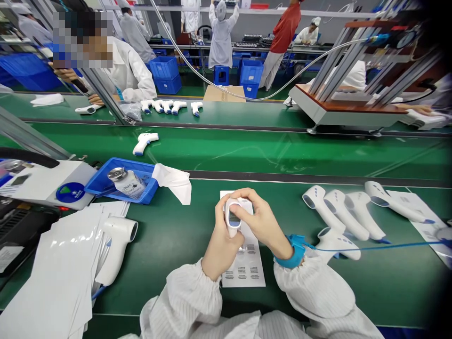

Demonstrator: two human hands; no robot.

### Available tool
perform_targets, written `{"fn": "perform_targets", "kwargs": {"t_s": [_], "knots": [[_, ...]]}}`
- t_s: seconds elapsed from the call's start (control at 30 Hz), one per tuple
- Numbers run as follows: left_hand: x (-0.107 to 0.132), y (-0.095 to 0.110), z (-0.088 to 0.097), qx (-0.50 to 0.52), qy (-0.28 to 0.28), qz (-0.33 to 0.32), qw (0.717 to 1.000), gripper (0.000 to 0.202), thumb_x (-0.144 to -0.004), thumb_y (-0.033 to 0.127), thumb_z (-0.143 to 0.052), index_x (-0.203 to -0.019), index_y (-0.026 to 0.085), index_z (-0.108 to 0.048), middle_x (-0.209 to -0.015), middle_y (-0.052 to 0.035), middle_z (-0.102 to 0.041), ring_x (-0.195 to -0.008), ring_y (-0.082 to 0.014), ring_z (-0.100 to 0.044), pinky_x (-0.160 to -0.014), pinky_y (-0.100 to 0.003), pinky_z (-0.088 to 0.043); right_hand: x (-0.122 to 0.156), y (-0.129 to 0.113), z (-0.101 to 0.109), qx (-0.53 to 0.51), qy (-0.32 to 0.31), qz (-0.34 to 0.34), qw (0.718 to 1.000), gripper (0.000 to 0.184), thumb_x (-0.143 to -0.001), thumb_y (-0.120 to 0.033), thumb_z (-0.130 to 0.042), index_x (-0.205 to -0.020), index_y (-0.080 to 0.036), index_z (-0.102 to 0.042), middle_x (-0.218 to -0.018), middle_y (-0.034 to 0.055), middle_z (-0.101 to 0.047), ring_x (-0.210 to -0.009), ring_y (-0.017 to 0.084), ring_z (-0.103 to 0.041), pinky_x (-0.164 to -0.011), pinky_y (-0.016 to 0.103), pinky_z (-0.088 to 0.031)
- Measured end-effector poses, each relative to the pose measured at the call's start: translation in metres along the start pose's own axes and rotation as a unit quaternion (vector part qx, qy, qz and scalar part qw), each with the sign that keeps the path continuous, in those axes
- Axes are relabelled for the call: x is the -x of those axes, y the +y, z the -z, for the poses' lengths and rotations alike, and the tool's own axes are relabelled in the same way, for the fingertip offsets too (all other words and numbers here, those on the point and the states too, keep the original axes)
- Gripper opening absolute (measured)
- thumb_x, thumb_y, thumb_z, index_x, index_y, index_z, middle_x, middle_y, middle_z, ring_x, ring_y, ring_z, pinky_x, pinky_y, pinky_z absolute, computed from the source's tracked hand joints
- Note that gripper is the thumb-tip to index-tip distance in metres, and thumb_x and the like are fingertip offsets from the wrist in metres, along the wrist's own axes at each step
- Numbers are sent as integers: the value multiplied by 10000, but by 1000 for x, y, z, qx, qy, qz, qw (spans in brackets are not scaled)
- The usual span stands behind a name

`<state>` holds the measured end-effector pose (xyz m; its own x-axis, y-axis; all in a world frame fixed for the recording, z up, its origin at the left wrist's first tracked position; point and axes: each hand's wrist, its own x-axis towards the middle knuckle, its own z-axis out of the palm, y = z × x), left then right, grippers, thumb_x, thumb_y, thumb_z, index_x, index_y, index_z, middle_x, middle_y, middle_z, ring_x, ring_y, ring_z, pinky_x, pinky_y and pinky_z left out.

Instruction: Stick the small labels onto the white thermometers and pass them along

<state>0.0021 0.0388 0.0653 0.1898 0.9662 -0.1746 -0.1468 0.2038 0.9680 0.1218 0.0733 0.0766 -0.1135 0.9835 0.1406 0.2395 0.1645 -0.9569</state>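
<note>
My left hand (221, 247) is wrapped round a white handheld thermometer (233, 217), screen facing up, over a white label sheet (247, 268) on the green bench. My right hand (259, 219) curls over the thermometer's top, fingertips pressed at its head. A blue strap (294, 249) with a blue cord circles my right wrist. Several more white thermometers (344, 212) lie in a row to the right.
A blue tray (106, 181) with a small bottle (125, 181) and a white cloth (174, 181) sits at left, by white bags (63, 263) and another thermometer (116, 249). One thermometer (144, 141) lies on the conveyor. A person in white works opposite; a machine (339, 106) stands at right.
</note>
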Motion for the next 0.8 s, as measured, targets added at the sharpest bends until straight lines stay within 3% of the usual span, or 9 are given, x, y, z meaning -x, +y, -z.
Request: {"fn": "perform_targets", "kwargs": {"t_s": [0.13, 0.3, 0.37, 0.47, 0.53, 0.6, 0.63, 0.73, 0.8], "knots": [[-3, 0, 1, 2, 7, -19, 1000, 755, -698, 34, -532, -1373, 266, -286, -1341, -83, -476, -1182, -234, -547, -974, -372, -473, 5, -3, 2, -52, -99, -31, 993, 419, -765, -220, -657, -1160, -276, -529, -1265, 44, -530, -1188, 214, -513, -1030, 389, -424], [-3, 1, 2, 5, 2, -50, 999, 788, -696, 76, -583, -1392, 275, -272, -1378, -84, -441, -1208, -241, -518, -969, -356, -469, 5, -10, 14, -125, -169, -43, 977, 481, -781, -237, -644, -1235, -307, -499, -1375, 38, -461, -1238, 219, -501, -1033, 390, -444], [-5, 2, 3, -3, 19, -56, 998, 790, -688, 79, -597, -1388, 291, -298, -1371, -79, -439, -1176, -238, -531, -940, -343, -480, 6, -9, 14, -143, -142, -69, 977, 446, -795, -274, -634, -1220, -311, -502, -1373, 33, -474, -1254, 219, -496, -1043, 393, -439], [-13, 5, 8, 48, 81, -56, 994, 797, -716, 104, -586, -1409, 341, -271, -1179, -46, -536, -1007, -197, -594, -864, -327, -505, 17, 2, 5, -148, -62, -122, 979, 394, -863, -373, -564, -1243, -317, -477, -1363, 40, -499, -1290, 210, -468, -1049, 391, -428], [-20, 6, 12, 108, 112, -51, 987, 779, -786, 155, -533, -1442, 384, -182, -1095, -25, -565, -997, -188, -600, -890, -347, -496, 24, 13, -5, -160, -115, -151, 969, 457, -853, -415, -588, -1274, -298, -455, -1307, 65, -543, -1191, 218, -549, -957, 378, -491], [-28, 6, 16, 109, 97, -29, 989, 737, -855, 215, -487, -1465, 400, -117, -1193, -39, -548, -1139, -205, -554, -977, -384, -447, 20, 27, -13, -140, -195, -154, 958, 466, -831, -404, -622, -1246, -249, -476, -1127, 71, -622, -946, 203, -641, -778, 341, -547], [-30, 6, 17, 79, 82, -14, 993, 729, -872, 245, -489, -1474, 395, -106, -1282, -54, -507, -1228, -220, -497, -1019, -401, -410, 11, 33, -15, -99, -201, -147, 963, 420, -845, -393, -600, -1214, -223, -494, -1019, 60, -641, -829, 187, -645, -700, 322, -547], [-33, 0, 17, -35, 44, 18, 998, 750, -880, 322, -538, -1493, 353, -106, -1452, -101, -350, -1385, -261, -309, -1098, -446, -299, -42, 50, -8, 107, -74, -121, 984, 326, -916, -368, -464, -1165, -163, -504, -907, 56, -633, -759, 187, -630, -686, 337, -535], [-31, -6, 15, -76, 26, 39, 996, 709, -893, 372, -521, -1492, 334, -146, -1460, -123, -330, -1389, -283, -292, -1106, -479, -263, -82, 57, 6, 170, -5, -109, 979, 432, -901, -350, -495, -1268, -131, -431, -1115, 134, -597, -1010, 248, -610, -875, 417, -497]]}}
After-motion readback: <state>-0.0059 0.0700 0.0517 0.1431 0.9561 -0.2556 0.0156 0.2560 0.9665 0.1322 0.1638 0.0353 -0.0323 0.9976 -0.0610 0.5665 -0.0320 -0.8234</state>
